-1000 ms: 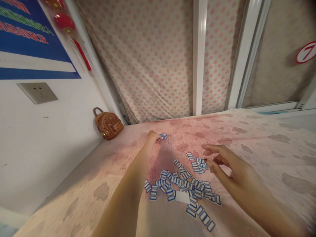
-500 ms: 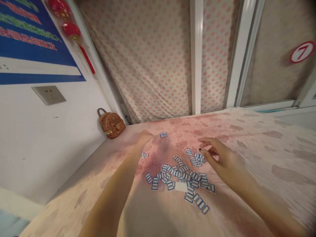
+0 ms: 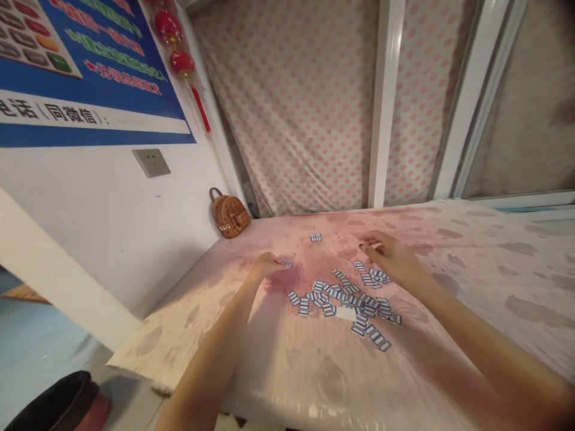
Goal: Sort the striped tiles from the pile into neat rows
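My left hand [image 3: 266, 266] is low over the table, its fingers drawn together at the left edge of a small white card with blue bars [image 3: 287, 264]. The fingertips seem to pinch that edge, and part of the card is hidden by them. My right hand [image 3: 385, 254] hovers beyond the right side of a scattered heap of similar cards [image 3: 344, 294], fingers bent and thumb apart, with nothing visible between them. One blank white card [image 3: 345, 313] lies in the heap. A few cards [image 3: 380, 276] lie just below my right hand. Farther back sits a small neat group of cards [image 3: 316, 237].
The table [image 3: 265, 371] wears a pinkish patterned cover. A small brown backpack-shaped bag [image 3: 230, 216] stands at the back left corner against the wall. Behind are a dotted curtain [image 3: 287, 120] and white frames. A dark bin [image 3: 58, 401] stands on the floor at lower left.
My view has swung left and back. My left hand has drawn nearer, from beyond the lone card to its edge. My right hand has moved slightly away from the cards beside it.
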Available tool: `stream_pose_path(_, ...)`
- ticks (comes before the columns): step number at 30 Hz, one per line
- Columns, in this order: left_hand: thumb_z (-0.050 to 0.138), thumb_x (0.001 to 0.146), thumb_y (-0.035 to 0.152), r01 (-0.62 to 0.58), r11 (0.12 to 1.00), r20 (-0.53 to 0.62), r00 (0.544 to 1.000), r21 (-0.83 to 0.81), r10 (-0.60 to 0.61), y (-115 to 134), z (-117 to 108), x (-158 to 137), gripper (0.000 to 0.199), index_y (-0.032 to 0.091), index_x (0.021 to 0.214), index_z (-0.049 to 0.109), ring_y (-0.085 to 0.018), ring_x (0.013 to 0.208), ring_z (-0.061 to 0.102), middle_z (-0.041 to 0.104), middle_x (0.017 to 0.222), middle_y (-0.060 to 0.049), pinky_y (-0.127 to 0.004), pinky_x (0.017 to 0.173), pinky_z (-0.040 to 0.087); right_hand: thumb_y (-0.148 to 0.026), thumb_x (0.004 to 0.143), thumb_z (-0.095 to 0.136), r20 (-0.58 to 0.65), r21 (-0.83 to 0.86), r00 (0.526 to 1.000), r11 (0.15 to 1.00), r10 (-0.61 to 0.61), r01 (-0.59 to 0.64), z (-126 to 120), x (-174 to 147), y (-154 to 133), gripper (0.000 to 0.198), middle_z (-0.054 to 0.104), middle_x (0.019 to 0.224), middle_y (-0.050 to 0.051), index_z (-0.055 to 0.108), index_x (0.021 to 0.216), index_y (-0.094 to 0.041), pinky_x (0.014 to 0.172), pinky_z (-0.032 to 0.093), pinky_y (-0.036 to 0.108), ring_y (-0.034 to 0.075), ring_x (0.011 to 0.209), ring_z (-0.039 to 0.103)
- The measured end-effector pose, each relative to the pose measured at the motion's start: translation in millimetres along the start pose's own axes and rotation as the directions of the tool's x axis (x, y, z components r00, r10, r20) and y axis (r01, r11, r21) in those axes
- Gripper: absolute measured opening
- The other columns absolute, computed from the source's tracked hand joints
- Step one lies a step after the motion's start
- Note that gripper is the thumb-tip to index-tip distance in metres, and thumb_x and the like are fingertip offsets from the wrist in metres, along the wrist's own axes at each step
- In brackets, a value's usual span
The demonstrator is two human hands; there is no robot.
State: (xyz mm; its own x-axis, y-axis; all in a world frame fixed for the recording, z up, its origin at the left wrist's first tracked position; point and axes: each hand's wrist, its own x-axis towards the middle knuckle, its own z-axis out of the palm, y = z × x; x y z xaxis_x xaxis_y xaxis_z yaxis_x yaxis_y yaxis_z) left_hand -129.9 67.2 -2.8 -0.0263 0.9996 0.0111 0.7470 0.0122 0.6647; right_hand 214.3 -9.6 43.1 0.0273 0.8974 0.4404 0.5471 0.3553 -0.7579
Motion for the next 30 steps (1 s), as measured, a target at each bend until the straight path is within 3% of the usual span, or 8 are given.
stream_pose_path(6, 0.079, 0.052, 0.022, -0.024, 1.000, -0.062, 0.998, -0.015, 0.023, 8.9, 4.9, 1.9, 0.020, 0.017, 0.053, 0.060, -0.013, 0.054, 0.052, 0.051, 0.045, 0.004, -0.022, 0.053, 0.032, -0.032, 0.083, 0.051, -0.040, 0.038, 0.999, 0.999, 0.032, -0.031, 17.2, -2.6, 8.8, 0.021, 0.067, 0.086, 0.006, 0.062, 0.095, -0.020, 0.059, 0.045, 0.031, 0.019, 0.066, 0.064)
stream_pose_path(9, 0.074, 0.059, 0.022, -0.072, 0.996, -0.066, 0.995, -0.049, 0.069, 24.4, 3.6, -7.0, 0.011, 0.016, 0.061, 0.064, -0.014, 0.060, 0.055, 0.062, 0.058, 0.000, -0.022, 0.056, 0.036, -0.033, 0.082, 0.048, -0.062, 0.059, 0.996, 0.997, 0.062, -0.058, 25.7, -13.0, 16.1, 0.019, 0.067, 0.079, 0.005, 0.061, 0.087, -0.020, 0.061, 0.044, 0.031, 0.019, 0.066, 0.062)
stream_pose_path(11, 0.072, 0.065, 0.028, -0.158, 0.975, -0.046, 0.987, -0.157, 0.152, 44.8, 9.5, -14.0, 0.013, 0.016, 0.068, 0.066, -0.013, 0.064, 0.057, 0.066, 0.068, -0.002, -0.022, 0.060, 0.040, -0.036, 0.082, 0.048, -0.047, 0.104, 0.998, 0.994, 0.042, -0.037, 28.9, -18.2, 15.1, 0.021, 0.066, 0.075, 0.004, 0.062, 0.085, -0.021, 0.062, 0.044, 0.032, 0.019, 0.066, 0.062)
stream_pose_path(15, 0.076, 0.064, 0.041, -0.324, 0.767, -0.005, 0.922, -0.554, 0.386, 96.1, 40.8, -29.4, 0.029, 0.014, 0.069, 0.064, -0.013, 0.064, 0.056, 0.064, 0.068, -0.002, -0.024, 0.063, 0.042, -0.042, 0.081, 0.050, 0.023, 0.272, 1.000, 0.962, -0.013, 0.006, 30.6, -22.0, 5.5, 0.024, 0.063, 0.071, 0.002, 0.061, 0.086, -0.021, 0.061, 0.046, 0.031, 0.018, 0.064, 0.059)
stream_pose_path(19, 0.079, 0.062, 0.041, -0.320, 0.668, 0.006, 0.899, -0.672, 0.438, 128.4, 72.0, -46.6, 0.031, 0.014, 0.067, 0.063, -0.012, 0.061, 0.054, 0.061, 0.064, -0.001, -0.023, 0.061, 0.041, -0.045, 0.078, 0.054, 0.078, 0.391, 0.997, 0.920, 0.000, -0.030, 31.2, -21.8, 1.3, 0.025, 0.059, 0.065, -0.001, 0.058, 0.085, -0.021, 0.059, 0.046, 0.029, 0.016, 0.060, 0.057)
stream_pose_path(26, 0.071, 0.072, 0.038, -0.319, 0.660, -0.040, 0.915, -0.680, 0.401, 129.4, 70.1, -65.1, 0.025, 0.013, 0.073, 0.072, -0.014, 0.068, 0.057, 0.068, 0.071, -0.003, -0.025, 0.067, 0.042, -0.041, 0.079, 0.057, 0.105, 0.409, 0.994, 0.912, -0.015, -0.030, 34.7, -23.1, 0.7, 0.020, 0.058, 0.061, -0.002, 0.056, 0.078, -0.021, 0.061, 0.045, 0.028, 0.015, 0.060, 0.056)
stream_pose_path(30, 0.070, 0.073, 0.037, -0.259, 0.651, -0.033, 0.940, -0.713, 0.338, 121.5, 67.2, -68.7, 0.025, 0.013, 0.075, 0.075, -0.014, 0.068, 0.057, 0.070, 0.073, -0.004, -0.025, 0.066, 0.041, -0.041, 0.083, 0.054, 0.064, 0.350, 0.998, 0.937, -0.013, -0.010, 36.4, -24.7, 0.9, 0.022, 0.057, 0.061, -0.002, 0.058, 0.078, -0.020, 0.062, 0.044, 0.028, 0.016, 0.061, 0.056)
